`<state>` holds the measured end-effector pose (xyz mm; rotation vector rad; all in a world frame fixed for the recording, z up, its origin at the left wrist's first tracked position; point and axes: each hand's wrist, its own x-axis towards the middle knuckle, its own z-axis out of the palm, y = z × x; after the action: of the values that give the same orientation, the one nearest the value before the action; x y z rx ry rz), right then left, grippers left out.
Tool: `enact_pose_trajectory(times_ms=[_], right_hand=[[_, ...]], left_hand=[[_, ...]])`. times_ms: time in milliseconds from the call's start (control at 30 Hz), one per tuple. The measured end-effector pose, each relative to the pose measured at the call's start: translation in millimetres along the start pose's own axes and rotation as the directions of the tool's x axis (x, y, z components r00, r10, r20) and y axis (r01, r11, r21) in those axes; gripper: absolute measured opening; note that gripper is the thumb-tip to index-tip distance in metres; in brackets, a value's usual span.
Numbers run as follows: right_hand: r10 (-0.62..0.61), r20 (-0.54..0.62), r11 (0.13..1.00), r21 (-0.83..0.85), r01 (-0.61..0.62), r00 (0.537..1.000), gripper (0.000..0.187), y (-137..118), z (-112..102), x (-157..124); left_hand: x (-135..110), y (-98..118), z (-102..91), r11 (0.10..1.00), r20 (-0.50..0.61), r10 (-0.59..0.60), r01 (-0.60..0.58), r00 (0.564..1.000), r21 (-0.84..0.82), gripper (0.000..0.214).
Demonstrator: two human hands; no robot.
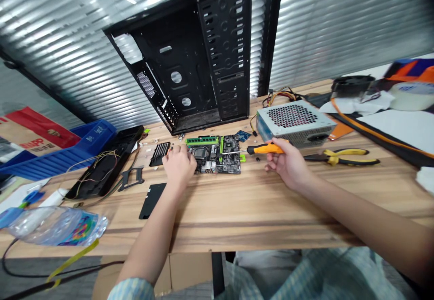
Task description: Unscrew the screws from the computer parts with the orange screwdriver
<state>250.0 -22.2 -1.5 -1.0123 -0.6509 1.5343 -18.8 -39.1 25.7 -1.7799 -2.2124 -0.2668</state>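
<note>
A motherboard (231, 168) with a green memory stick (202, 140) and a bare processor socket area lies flat on the wooden table. My left hand (179, 163) is at the board's left edge, its fingers curled down and gripping there; the fingertips are partly hidden. An orange-handled screwdriver (263, 149) is held in my right hand (288, 164), with the fingers closed round the handle's end. Its shaft points left, nearly level, and the tip is over the right half of the motherboard, beside a green slot. Whether the tip touches the board I cannot tell.
Behind the board stands an open black computer case (190, 64). A power supply (298, 121) and yellow-black pliers (342, 157) are at right. Leftward lie a black bracket (131, 178), a black flat drive (152, 200), a blue bin (98, 132) and a plastic bottle (57, 225).
</note>
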Motion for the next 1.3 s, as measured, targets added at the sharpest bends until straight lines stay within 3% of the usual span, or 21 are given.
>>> enact_pose_trajectory(times_ms=[133, 533, 867, 1300], right_hand=[[0.000, 0.008, 1.000, -0.004, 0.000, 1.000, 0.029, 0.1, -0.3, 0.5], [-0.011, 0.017, 1.000, 0.003, 0.011, 1.000, 0.030, -0.3, 0.3, 0.4], [-0.002, 0.079, 0.996, -0.092, 0.010, 0.997, 0.043, 0.8, 5.0, -4.1], [0.018, 0.148, 0.974, -0.225, 0.015, 0.989, 0.053, 5.4, 4.3, -7.2]], left_hand=[[0.8, -0.5, 0.9, 0.998, 0.047, -0.058, 0.057, 0.997, 0.032, 0.032], [1.7, -1.9, 3.4, 0.998, 0.062, -0.065, 0.065, 0.996, 0.008, 0.031], [3.0, -0.4, -1.6, 0.994, 0.152, -0.110, 0.111, 0.982, 0.003, 0.033], [1.9, -1.8, 7.0, 0.998, 0.108, -0.005, -0.002, 0.994, 0.066, 0.029]])
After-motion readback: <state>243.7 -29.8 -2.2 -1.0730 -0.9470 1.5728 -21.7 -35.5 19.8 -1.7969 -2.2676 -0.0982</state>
